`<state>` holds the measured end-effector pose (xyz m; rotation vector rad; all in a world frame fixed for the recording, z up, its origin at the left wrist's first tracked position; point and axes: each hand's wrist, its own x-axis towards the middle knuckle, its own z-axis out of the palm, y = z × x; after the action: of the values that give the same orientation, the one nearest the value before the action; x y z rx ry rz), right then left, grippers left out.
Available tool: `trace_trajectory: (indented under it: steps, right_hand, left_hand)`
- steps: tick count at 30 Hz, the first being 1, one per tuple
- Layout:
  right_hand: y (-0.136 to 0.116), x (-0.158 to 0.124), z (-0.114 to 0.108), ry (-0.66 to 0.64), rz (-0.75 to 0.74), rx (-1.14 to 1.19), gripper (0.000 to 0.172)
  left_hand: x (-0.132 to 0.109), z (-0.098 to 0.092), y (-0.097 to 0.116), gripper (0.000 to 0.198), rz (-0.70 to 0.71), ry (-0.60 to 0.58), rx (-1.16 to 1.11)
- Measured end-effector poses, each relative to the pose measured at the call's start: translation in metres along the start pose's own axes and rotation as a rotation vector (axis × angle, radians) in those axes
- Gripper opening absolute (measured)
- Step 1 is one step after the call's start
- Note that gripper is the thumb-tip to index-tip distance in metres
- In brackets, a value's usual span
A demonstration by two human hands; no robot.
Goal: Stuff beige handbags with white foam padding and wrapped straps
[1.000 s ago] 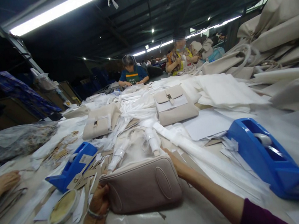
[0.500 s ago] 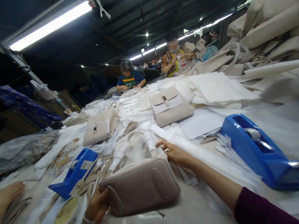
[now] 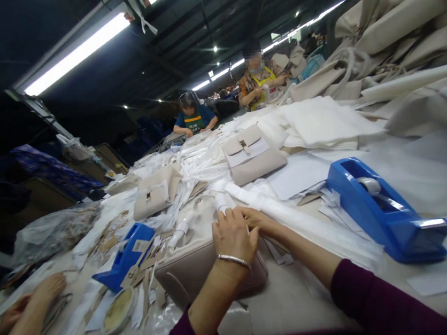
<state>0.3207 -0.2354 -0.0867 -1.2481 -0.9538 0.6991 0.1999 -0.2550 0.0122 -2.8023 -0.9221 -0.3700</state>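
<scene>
A taupe handbag (image 3: 195, 270) stands on the table before me, with its white-wrapped handles (image 3: 182, 227) pointing away. My left hand (image 3: 233, 236), a silver bangle at its wrist, reaches over the bag's top right edge. Its fingers bend closely together around the base of the right handle, which they mostly cover. Behind it, my right hand (image 3: 260, 221) comes in from the right and meets the left at the same spot. The right fingertips are hidden by my left hand. The bag's right end is partly covered by my left forearm.
Blue tape dispensers stand right (image 3: 386, 213) and left (image 3: 125, 259). Two beige flap bags (image 3: 254, 156) lie farther back among white sheets (image 3: 327, 121). A round dish (image 3: 117, 310) sits at left, near another person's hands (image 3: 49, 287). Two people (image 3: 193, 118) work across the table.
My left hand has left the bag's lower left side and moved up and right to the right handle's base, beside my right hand. The camera view has shifted slightly.
</scene>
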Motion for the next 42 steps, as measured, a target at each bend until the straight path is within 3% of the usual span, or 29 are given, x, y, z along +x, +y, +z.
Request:
trace_trajectory:
  steps: [7,17,21,25,30,34,37,40,42]
  right_hand:
    - [0.027,0.000,0.007,0.048,0.024,-0.025,0.011]
    - [0.025,-0.007,-0.011,-0.160,0.075,0.086,0.025]
    - [0.027,-0.003,-0.006,-0.032,0.068,0.021,0.015]
    - [0.026,-0.006,-0.001,0.083,0.048,-0.037,0.016]
    - [0.005,-0.034,0.004,0.110,0.053,-0.029,0.029]
    - [-0.017,-0.067,0.015,0.010,0.024,0.289,0.038]
    - [-0.024,-0.082,0.021,0.042,0.049,0.389,0.035]
    - [-0.027,-0.086,0.025,0.048,0.095,0.452,0.030]
    - [-0.031,-0.088,0.027,0.008,0.153,0.469,0.034]
  left_hand:
    - [-0.011,0.010,0.004,0.029,-0.123,0.036,0.072]
    - [-0.014,0.010,0.013,0.024,-0.172,0.104,0.073]
    - [-0.013,0.010,0.011,0.019,-0.146,0.050,0.071]
    - [-0.012,0.011,0.009,0.019,-0.121,0.036,0.047]
    - [-0.013,0.012,0.010,0.019,-0.131,0.065,0.001]
    - [-0.016,0.015,0.011,0.019,-0.167,0.072,-0.053]
    - [-0.020,0.016,0.011,0.015,-0.168,0.088,-0.121]
    - [-0.027,0.007,-0.007,0.011,-0.009,0.115,-0.320]
    - [-0.033,0.000,-0.041,0.016,0.058,0.243,-0.476]
